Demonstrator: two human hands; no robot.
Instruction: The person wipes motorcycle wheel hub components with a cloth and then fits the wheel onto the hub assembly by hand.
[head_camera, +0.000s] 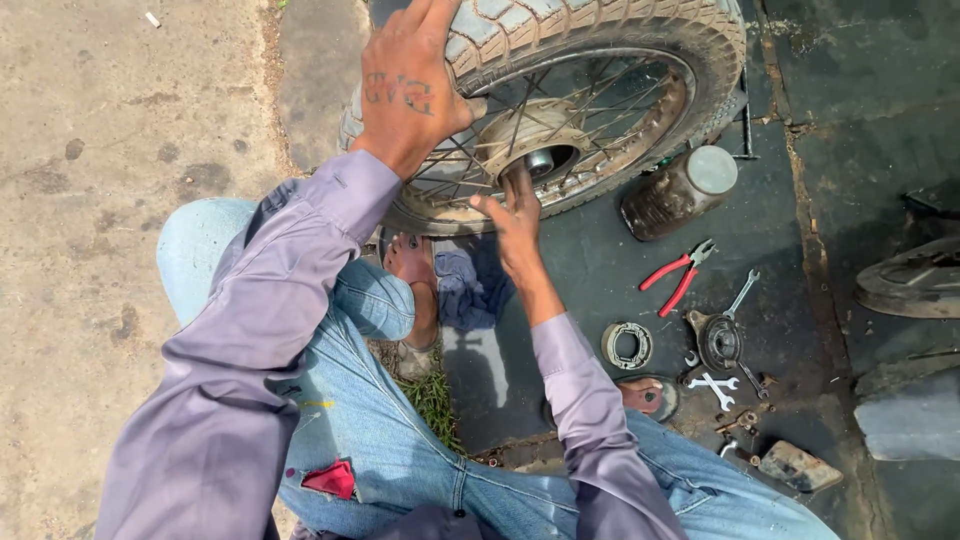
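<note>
Spoked wheel – left hand spread flat on tyre; right hand fingers apart at hub. Right: capped grimy jar, contents indiscernible – red-handled pliers nearer.

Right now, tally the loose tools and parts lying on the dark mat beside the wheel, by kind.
Pliers with red handles: 1
Spanners: 2, one long, one short white
Brake shoe ring: 1
Round brake plate: 1
Capped jar: 1
Total: 6

Smaller bits at the mat's edge are too unclear to count.
</note>
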